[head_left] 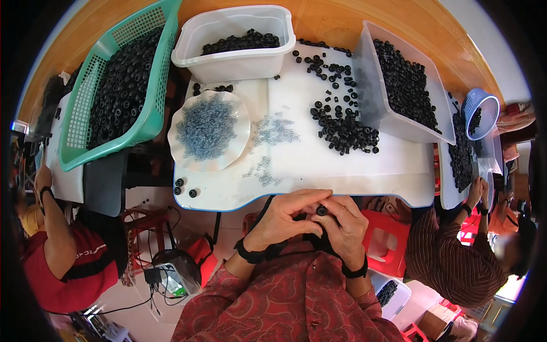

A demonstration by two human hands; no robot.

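Observation:
Just off the table's front edge, my two hands meet at chest height. A small black round part (pixel 322 211) with a hole in its end is gripped in the fingers of my right hand (pixel 348 224). My left hand (pixel 279 221) curls in from the other side, its fingertips against the right hand beside the part; whatever they pinch is too small to make out. On the table beyond lie a heap of loose black parts (pixel 345 132) and scattered tiny clear rings (pixel 274 130). More rings fill a scalloped white plate (pixel 244 135).
Black parts fill a green basket (pixel 73 137) at left, a white tub (pixel 233 64) at the back and a clear bin (pixel 393 122) at right. Three lie at the table's (pixel 319 176) left corner. Other people (pixel 456 253) sit either side, near a red stool (pixel 393 236).

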